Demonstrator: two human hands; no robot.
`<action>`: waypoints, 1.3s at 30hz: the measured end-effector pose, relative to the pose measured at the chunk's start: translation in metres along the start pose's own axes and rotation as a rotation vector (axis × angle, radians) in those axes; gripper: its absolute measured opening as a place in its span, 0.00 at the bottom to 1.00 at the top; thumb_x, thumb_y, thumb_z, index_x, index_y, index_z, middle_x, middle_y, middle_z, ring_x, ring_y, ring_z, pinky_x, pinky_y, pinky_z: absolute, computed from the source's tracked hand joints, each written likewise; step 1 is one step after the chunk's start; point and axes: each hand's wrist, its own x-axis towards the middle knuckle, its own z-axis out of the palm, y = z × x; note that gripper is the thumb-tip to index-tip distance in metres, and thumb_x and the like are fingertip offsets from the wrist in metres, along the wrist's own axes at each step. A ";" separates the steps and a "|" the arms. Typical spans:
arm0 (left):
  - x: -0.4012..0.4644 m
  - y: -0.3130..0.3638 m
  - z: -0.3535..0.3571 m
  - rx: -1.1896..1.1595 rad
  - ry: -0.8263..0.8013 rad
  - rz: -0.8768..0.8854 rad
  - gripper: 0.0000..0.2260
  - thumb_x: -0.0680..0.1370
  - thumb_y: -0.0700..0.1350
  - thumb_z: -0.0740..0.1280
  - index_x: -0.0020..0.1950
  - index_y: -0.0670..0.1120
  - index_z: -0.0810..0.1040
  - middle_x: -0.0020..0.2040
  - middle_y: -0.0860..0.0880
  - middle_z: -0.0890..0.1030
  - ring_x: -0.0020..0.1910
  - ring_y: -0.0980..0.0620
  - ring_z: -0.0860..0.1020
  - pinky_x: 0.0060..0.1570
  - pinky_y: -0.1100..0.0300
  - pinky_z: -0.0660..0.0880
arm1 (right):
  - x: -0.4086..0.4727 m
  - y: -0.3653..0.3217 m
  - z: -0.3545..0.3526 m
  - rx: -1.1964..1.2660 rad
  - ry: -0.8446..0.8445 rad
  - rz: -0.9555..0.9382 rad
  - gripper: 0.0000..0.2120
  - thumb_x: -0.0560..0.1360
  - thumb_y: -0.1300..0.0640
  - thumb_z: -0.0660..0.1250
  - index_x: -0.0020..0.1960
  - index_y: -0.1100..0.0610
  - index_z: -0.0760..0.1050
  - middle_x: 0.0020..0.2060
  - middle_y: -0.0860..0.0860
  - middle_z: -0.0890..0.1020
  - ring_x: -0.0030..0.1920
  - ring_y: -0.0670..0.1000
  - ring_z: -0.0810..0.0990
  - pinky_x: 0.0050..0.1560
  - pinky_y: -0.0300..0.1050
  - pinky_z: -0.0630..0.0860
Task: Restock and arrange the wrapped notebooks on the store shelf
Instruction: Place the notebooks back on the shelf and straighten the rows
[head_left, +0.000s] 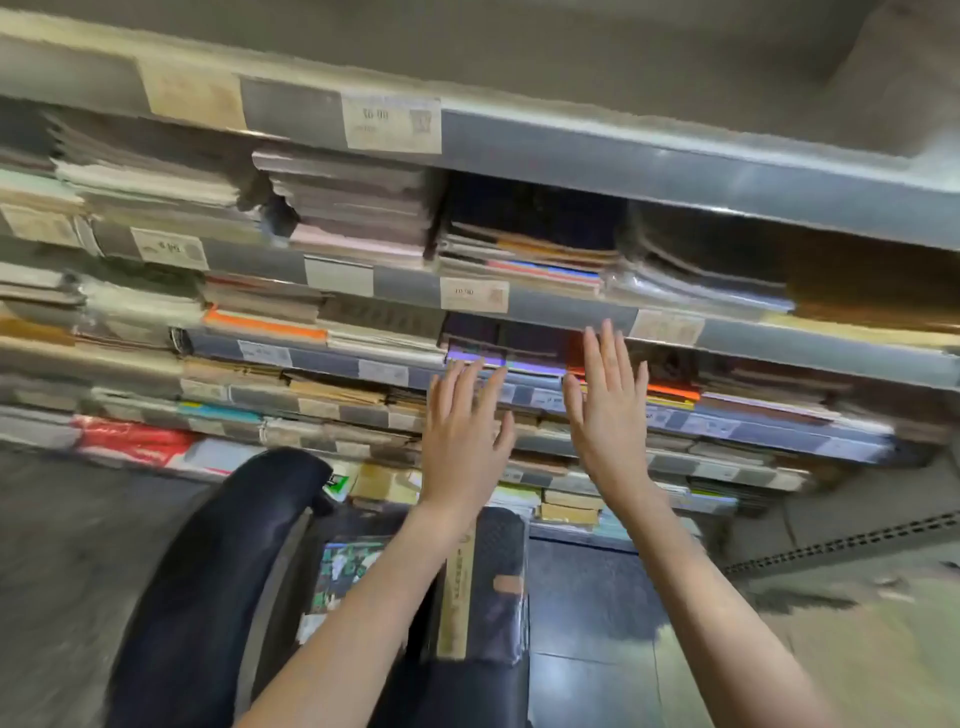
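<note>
While I stand over the aisle, nearest first:
Chair: a dark padded chair back (208, 587) curves up through the lower left of the frame, just beside my left forearm.
Bundle below: a dark wrapped bundle (498, 582) with a tan paper band sits at the bottom centre, between my two forearms; what is inside it is too blurred to read.
Left hand: my left hand (462, 441) is raised at centre frame, fingers straight and spread, holding nothing, its fingertips (470, 371) level with a shelf edge; whether they touch it I cannot tell.
Right hand: my right hand (610, 410) is just right of centre, also flat and spread, empty, reaching a little higher than the left.
Wrapped notebooks: the wrapped notebooks (524, 249) lie in flat stacks on every tier, from the left edge to the right; a purple and orange stack (519, 348) sits just above my fingertips.
Shelf: grey shelf rails (675, 176) slant across the upper half, with price tags (392, 122) stuck on them.
</note>
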 end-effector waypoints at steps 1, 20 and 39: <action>-0.010 -0.009 0.008 0.002 -0.026 -0.017 0.20 0.75 0.45 0.66 0.67 0.46 0.71 0.68 0.44 0.72 0.69 0.43 0.66 0.69 0.45 0.61 | -0.008 0.002 0.012 0.006 -0.027 0.008 0.28 0.79 0.44 0.42 0.76 0.55 0.53 0.76 0.51 0.52 0.76 0.49 0.47 0.74 0.59 0.47; -0.189 -0.122 0.149 0.003 -0.557 -0.341 0.24 0.80 0.49 0.59 0.75 0.48 0.60 0.74 0.47 0.62 0.74 0.48 0.56 0.72 0.55 0.54 | -0.165 0.060 0.217 0.177 -0.446 0.237 0.27 0.80 0.47 0.54 0.76 0.56 0.54 0.76 0.51 0.56 0.76 0.50 0.52 0.75 0.52 0.49; -0.254 -0.144 0.223 -0.383 -0.716 -0.693 0.35 0.78 0.46 0.65 0.76 0.54 0.46 0.74 0.45 0.58 0.70 0.47 0.64 0.67 0.51 0.65 | -0.210 0.088 0.291 0.710 -0.630 0.603 0.41 0.73 0.48 0.69 0.75 0.44 0.44 0.71 0.50 0.67 0.68 0.51 0.69 0.66 0.54 0.68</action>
